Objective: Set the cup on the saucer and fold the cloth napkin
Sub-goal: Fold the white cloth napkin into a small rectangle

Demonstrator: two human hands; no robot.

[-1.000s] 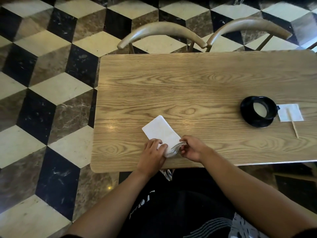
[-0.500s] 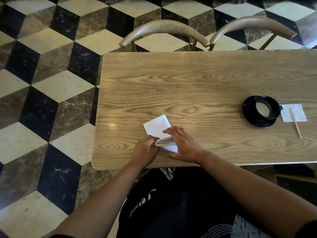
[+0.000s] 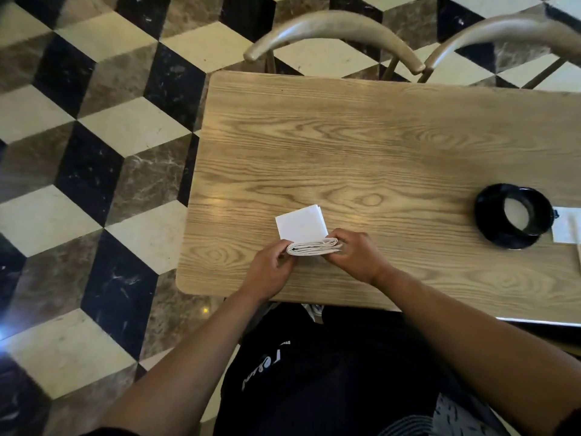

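A white cloth napkin (image 3: 301, 227) lies folded into a small square near the table's front edge, its layered fold facing me. My left hand (image 3: 268, 270) pinches the fold's left end. My right hand (image 3: 355, 253) grips the right end, fingers curled over the top. Far to the right a black cup (image 3: 525, 217) with a pale inside stands on a black saucer (image 3: 503, 240).
The wooden table (image 3: 377, 146) ends just left of the napkin, with a checkered stone floor (image 3: 94, 158) beyond. Two curved chair backs (image 3: 330, 29) stand at the far side. A white paper slip (image 3: 567, 228) and a wooden stick (image 3: 578, 250) lie right of the saucer.
The napkin was folded over from a longer strip into a compact square. My right hand came off the top of it to grip the right end; the left hand holds the left end.
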